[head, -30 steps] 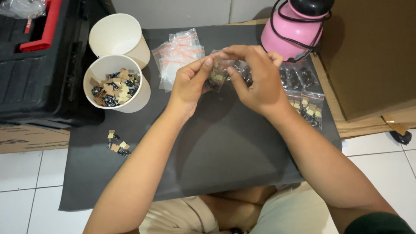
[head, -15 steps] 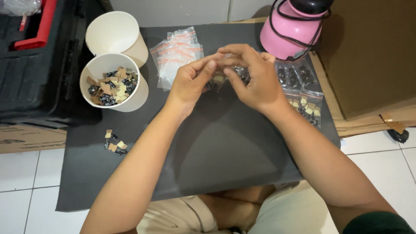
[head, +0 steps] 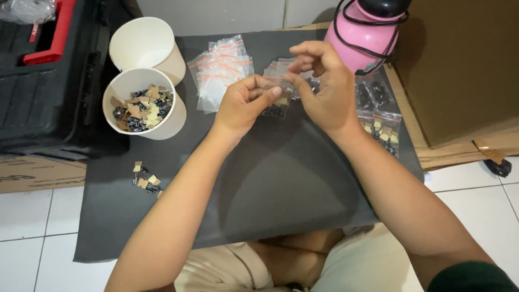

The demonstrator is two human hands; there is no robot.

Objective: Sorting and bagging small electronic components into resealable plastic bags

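Pinching a small clear bag [head: 278, 103] from both sides, the left hand [head: 246, 105] and the right hand [head: 321, 86] are held together above the far middle of a dark mat [head: 270, 189]. The bag is gripped at its top edge by the left thumb and fingers [head: 270, 96], and the right fingers [head: 297, 86] are closed narrowly on the same edge; dark and tan pieces are seen through the plastic. The bag is lifted off the mat, between the two hands.

Just beyond the hands, to the left, a heap of empty bags [head: 221, 70] with orange strips is spread on the mat. To the right of the hands, filled bags [head: 381, 127] are laid beside a pink bottle [head: 365, 35], whose base is partly hidden by the right hand. At the far left of the mat a white cup [head: 143, 108] filled with small dark and tan parts is set, touching an empty cup [head: 146, 46] behind it. A few loose parts [head: 145, 178] are scattered near the left edge. A black case [head: 48, 81] is placed left of the cups, and brown cardboard [head: 459, 70] is seen at the right. The mat is laid on a white tiled floor [head: 32, 216].
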